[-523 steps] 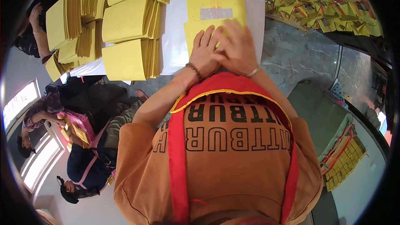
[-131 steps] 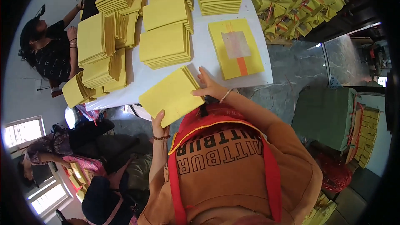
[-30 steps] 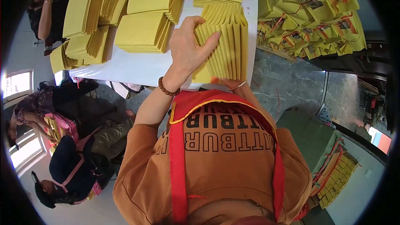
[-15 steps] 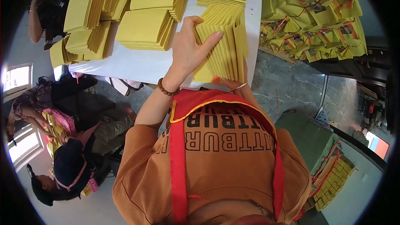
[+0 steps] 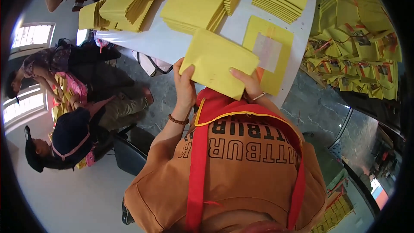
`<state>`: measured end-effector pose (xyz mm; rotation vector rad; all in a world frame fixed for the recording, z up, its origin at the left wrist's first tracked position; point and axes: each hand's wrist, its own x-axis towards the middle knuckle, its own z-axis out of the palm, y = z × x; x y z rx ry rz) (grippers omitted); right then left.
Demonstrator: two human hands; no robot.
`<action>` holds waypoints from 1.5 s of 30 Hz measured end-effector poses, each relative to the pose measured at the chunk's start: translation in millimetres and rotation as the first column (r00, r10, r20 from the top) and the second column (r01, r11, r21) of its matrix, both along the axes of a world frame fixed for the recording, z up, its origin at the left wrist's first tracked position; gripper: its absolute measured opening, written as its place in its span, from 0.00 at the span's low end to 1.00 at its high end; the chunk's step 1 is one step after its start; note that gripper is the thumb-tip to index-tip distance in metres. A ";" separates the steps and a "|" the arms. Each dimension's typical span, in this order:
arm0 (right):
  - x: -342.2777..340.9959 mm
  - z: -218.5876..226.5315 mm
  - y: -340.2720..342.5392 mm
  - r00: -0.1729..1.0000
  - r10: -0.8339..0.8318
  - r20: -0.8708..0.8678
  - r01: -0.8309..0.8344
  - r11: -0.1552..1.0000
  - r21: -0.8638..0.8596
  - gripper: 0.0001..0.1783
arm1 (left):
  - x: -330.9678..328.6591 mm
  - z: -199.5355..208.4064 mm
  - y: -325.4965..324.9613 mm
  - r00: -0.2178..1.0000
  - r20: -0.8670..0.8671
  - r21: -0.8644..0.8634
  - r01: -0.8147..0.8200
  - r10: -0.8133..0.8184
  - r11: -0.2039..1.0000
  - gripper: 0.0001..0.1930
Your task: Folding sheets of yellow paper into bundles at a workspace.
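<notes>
Both hands now lift a stack of yellow envelopes [image 5: 217,67] off the table [image 5: 172,45]: left hand [image 5: 184,84] and right hand [image 5: 248,84] each clamp an edge, uncovering the flat envelope [image 5: 269,51] beside it.

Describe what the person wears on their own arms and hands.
Both arms are bare from the elbow down, below short orange sleeves. The left hand has a brown beaded bracelet at its wrist. The right hand has a thin pale bangle at its wrist. No gloves on either hand.
</notes>
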<state>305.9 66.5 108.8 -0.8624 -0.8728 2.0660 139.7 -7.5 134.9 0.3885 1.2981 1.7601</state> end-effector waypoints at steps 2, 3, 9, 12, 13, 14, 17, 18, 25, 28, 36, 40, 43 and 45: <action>-21.0 0.9 4.2 0.996 0.091 0.018 -0.091 0.995 -0.030 0.23 | -15.5 -8.7 -13.7 0.995 0.058 -0.044 -0.084 0.086 0.996 0.18; -30.8 2.3 5.1 0.985 0.169 0.035 -0.167 0.984 -0.059 0.23 | -23.8 -14.8 -17.3 0.992 0.035 -0.068 -0.119 0.121 0.991 0.17; -67.0 -2.9 8.0 0.962 0.239 -0.133 -0.272 0.883 -0.383 0.24 | -59.7 -2.7 -26.9 0.982 -0.059 -0.112 -0.187 0.181 0.976 0.22; -50.7 -38.9 14.9 0.860 0.170 -0.482 -0.456 0.682 -0.572 0.23 | -66.2 19.1 -29.4 0.988 -0.065 0.049 -0.139 0.142 0.989 0.23; -47.7 -48.8 14.4 0.802 0.136 -0.582 -0.506 0.671 -0.541 0.23 | -64.7 26.2 -27.7 0.971 -0.213 0.070 -0.091 0.104 0.993 0.21; -49.2 -43.2 14.5 0.734 0.097 -0.672 -0.550 0.665 -0.505 0.22 | -63.0 31.6 -24.7 0.932 -0.357 0.084 -0.038 0.066 0.996 0.20; -50.5 -18.9 14.3 0.645 0.148 -0.750 -0.604 0.700 -0.381 0.24 | -60.8 39.7 -16.2 0.882 -0.470 0.115 0.020 0.036 0.993 0.16; -50.8 -14.0 14.7 0.643 0.157 -0.750 -0.608 0.699 -0.376 0.24 | -61.2 40.4 -13.2 0.840 -0.542 0.125 0.058 0.019 0.990 0.16; -52.2 -0.7 14.5 0.768 0.128 -0.627 -0.461 0.790 -0.404 0.25 | -55.5 50.8 -2.5 0.830 -0.557 0.095 0.075 -0.009 0.993 0.17; -52.7 0.0 13.9 0.767 0.113 -0.632 -0.462 0.781 -0.421 0.25 | -54.0 50.6 -2.7 0.806 -0.592 0.068 0.043 0.006 0.997 0.16; -52.2 -3.5 10.6 0.796 0.130 -0.591 -0.457 0.770 -0.445 0.24 | -52.0 42.3 -2.8 0.721 -0.685 0.060 -0.082 0.101 0.995 0.12; -51.3 -1.8 9.9 0.829 0.117 -0.548 -0.426 0.767 -0.480 0.23 | -49.4 47.4 -4.7 0.747 -0.656 0.066 -0.091 0.112 0.994 0.12; -49.6 -7.7 9.4 0.804 0.146 -0.577 -0.459 0.770 -0.443 0.23 | -47.5 45.1 -3.5 0.728 -0.673 0.064 -0.112 0.126 0.992 0.12; -46.8 -12.3 9.1 0.794 0.157 -0.588 -0.466 0.778 -0.422 0.24 | -47.0 45.0 -1.0 0.715 -0.684 0.069 -0.129 0.141 0.989 0.12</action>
